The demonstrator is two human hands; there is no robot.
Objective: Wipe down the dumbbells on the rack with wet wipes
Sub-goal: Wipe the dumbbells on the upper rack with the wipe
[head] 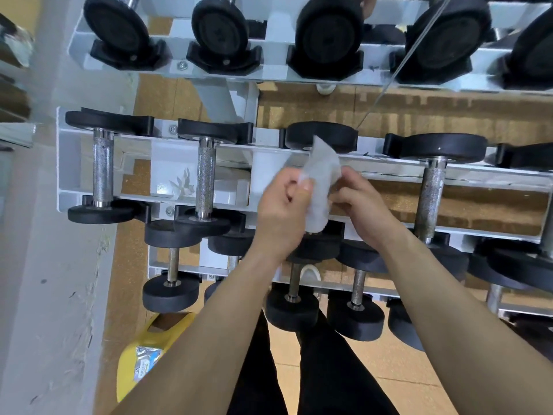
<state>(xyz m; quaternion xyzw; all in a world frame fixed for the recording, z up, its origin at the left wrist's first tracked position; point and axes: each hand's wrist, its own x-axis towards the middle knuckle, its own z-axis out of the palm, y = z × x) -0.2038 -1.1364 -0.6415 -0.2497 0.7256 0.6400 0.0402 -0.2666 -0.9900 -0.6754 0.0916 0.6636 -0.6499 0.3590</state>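
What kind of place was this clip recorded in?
Most likely a gym's weights area: a tiered white rack holds rows of black dumbbells, and both hands, left and right, hold a wipe over it.

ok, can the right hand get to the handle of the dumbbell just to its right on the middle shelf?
Probably yes. The right hand sits beside that handle with nothing between them, and the handle is bare. But both it and the left hand hold the wipe.
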